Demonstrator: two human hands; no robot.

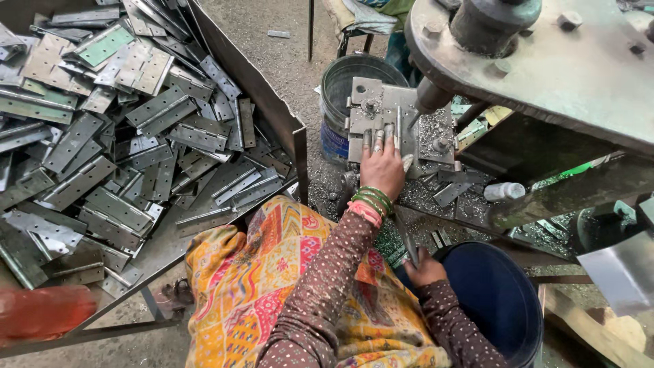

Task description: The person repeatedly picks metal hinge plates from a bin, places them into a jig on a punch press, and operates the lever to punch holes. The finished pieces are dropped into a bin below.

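My left hand (381, 167), with green bangles at the wrist, lies fingers-forward on a grey metal jig plate (368, 102) and holds a narrow steel hinge (398, 129) against it. The drill bit (414, 120) of a heavy press (545, 61) points down just right of my fingertips. Metal shavings (436, 133) cover the jig's right side. My right hand (426, 267) sits lower, closed around a thin metal lever (405, 238), just left of a dark blue bucket (497, 293). Patterned orange cloth covers my lap.
A big sheet-metal tray (259, 88) on the left is heaped with several steel hinges (136, 136). A grey bucket (347, 75) stands behind the jig. A small white bottle (504, 191) lies right of it. A blurred red object (41, 313) is at the lower left.
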